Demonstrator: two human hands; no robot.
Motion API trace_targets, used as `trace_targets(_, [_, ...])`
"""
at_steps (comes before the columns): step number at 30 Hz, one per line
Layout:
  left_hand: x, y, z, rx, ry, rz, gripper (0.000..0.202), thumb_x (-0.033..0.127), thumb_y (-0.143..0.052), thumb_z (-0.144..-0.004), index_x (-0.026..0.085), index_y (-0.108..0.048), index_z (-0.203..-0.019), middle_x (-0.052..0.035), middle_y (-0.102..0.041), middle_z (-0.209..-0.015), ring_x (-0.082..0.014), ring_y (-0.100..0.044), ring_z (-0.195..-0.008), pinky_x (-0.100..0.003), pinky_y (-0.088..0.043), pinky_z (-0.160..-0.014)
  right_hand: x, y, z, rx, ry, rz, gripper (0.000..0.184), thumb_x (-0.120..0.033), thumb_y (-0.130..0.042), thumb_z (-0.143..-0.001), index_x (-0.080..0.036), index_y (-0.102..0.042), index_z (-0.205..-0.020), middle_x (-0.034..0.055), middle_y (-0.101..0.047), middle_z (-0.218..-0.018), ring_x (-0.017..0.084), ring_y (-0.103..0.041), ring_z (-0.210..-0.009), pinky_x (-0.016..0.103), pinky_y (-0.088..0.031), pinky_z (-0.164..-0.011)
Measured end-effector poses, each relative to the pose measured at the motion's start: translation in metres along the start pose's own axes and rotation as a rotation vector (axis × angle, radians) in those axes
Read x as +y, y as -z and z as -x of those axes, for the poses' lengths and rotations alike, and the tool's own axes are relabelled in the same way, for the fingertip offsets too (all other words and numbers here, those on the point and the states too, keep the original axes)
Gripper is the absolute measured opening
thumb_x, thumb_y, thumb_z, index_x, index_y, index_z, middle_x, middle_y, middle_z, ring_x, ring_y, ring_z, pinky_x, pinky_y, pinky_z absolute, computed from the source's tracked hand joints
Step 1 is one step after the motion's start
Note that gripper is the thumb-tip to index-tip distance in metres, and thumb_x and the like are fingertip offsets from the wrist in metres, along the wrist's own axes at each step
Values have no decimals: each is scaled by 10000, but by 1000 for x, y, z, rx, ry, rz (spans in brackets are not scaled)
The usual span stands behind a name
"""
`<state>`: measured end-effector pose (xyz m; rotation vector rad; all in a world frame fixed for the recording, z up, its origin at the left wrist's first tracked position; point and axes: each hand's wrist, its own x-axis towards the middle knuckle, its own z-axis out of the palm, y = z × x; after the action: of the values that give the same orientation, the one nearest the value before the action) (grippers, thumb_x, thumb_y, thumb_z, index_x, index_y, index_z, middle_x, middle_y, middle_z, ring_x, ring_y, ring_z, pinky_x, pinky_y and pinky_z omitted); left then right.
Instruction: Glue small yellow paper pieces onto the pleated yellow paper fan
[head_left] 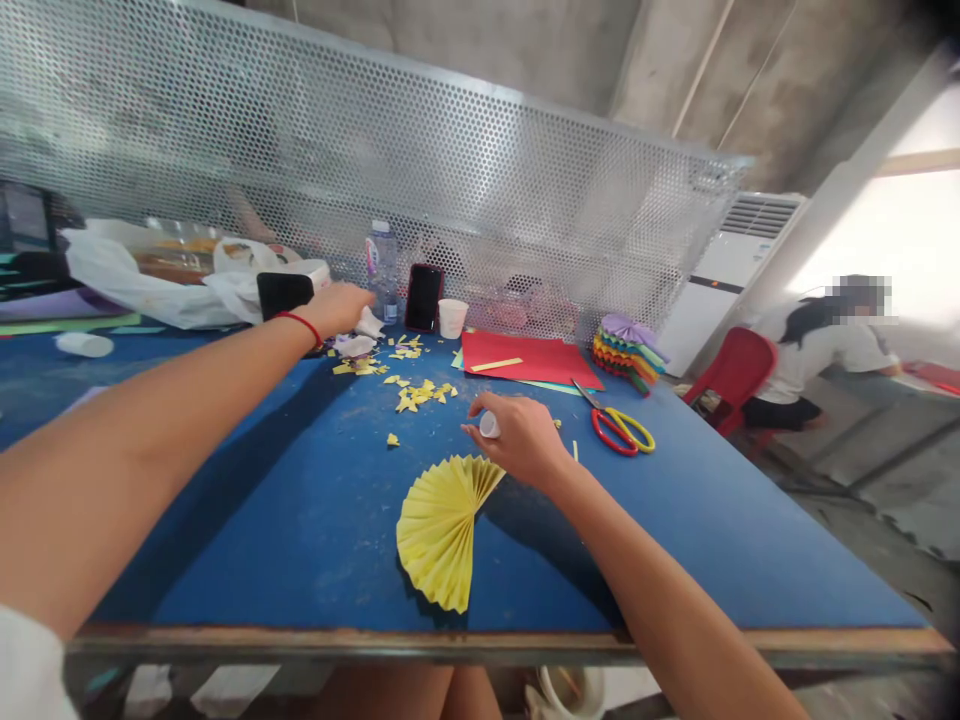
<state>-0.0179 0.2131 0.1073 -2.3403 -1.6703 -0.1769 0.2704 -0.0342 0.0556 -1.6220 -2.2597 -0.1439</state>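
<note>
Yellow paper fan lay on the blue surface near the right hand, whose fingers pinched a small white tube. The light, creased paper looked best held at its narrow base. The left hand sat loosely open by crumpled white paper.

Glaring daylight, probably a window at right; soft shadows, edges bowed outward

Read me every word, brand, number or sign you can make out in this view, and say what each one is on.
None can be read: the label on the water bottle is too small and blurred to make out.
</note>
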Motion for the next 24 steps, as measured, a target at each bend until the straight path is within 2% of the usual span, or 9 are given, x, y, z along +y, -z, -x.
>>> trace_targets(4, [8, 13, 10, 152, -14, 129, 426, 158, -500, -981, 155, -569, -1402, -191, -585, -1337, -364, -587, -1260, -486, -471, -1057, 0, 1, 1, 3, -1, 2, 221, -401, -645, -959, -267, -702, -1125, 34, -795, -1007, 256, -734, -932, 308, -336, -663])
trace_targets(7, [14, 14, 33, 257, -25, 249, 531, 169, -479, -968, 173, -479, -1499, -195, -499, -1413, -364, -565, -1263, -476, -450, -1063, 0, 0, 2, 8, 2, 0, 221, -398, -653, -952, -265, -708, -1120, 40, -795, -998, 264, -733, -929, 309, -340, -673])
trace_targets(10, [15, 13, 62, 335, -17, 396, 497, 228, -548, -938, 198, -556, -1434, -144, -523, -1349, -306, -587, -1177, -442, -451, -1067, -1, -1, 2, 14, 6, -2, 215, -392, -659, -948, -255, -714, -1104, 49, -794, -968, 263, -732, -907, 307, -341, -675])
trace_targets(13, [6, 12, 87, 421, 63, 587, 359, 260, -666, -875, 189, -681, -1226, -86, -609, -1144, -248, -605, -1045, -389, -490, -1005, -2, -2, 3, 24, 6, 0, 207, -382, -664, -944, -252, -718, -1096, 50, -793, -939, 262, -731, -887, 303, -336, -671])
trace_targets(15, [-9, 15, 100, 494, 188, 739, 281, 261, -678, -881, 164, -681, -1144, -63, -629, -1031, -206, -620, -918, -341, -533, -867, -3, -3, 4, 31, 3, 3, 206, -380, -664, -944, -251, -719, -1095, 51, -790, -919, 260, -730, -867, 301, -335, -667])
trace_targets(18, [-43, 25, 117, 642, 458, 958, 305, 337, -538, -1011, 138, -593, -1235, -78, -638, -1052, -170, -637, -813, -304, -545, -702, -4, -3, 5, 37, 1, 10, 207, -385, -666, -942, -245, -725, -1083, 59, -787, -897, 263, -727, -846, 300, -336, -663])
trace_targets(19, [-56, 30, 122, 700, 550, 1011, 345, 381, -502, -1039, 140, -564, -1277, -90, -639, -1096, -172, -647, -837, -315, -561, -709, -5, -4, 5, 38, 2, 13, 206, -382, -669, -939, -243, -727, -1079, 61, -786, -891, 265, -726, -842, 300, -337, -663])
trace_targets(21, [-83, 40, 132, 800, 704, 1076, 404, 438, -570, -1020, 149, -565, -1302, -101, -641, -1176, -191, -662, -937, -359, -599, -792, -7, -4, 4, 39, 5, 20, 206, -378, -673, -935, -239, -732, -1075, 64, -785, -882, 267, -725, -834, 300, -345, -666])
trace_targets(24, [-119, 52, 149, 870, 812, 1094, 393, 406, -625, -997, 148, -592, -1292, -111, -638, -1243, -221, -664, -1044, -412, -608, -883, -9, -4, 5, 35, 14, 29, 205, -374, -676, -932, -236, -735, -1070, 63, -788, -889, 260, -724, -824, 299, -364, -673])
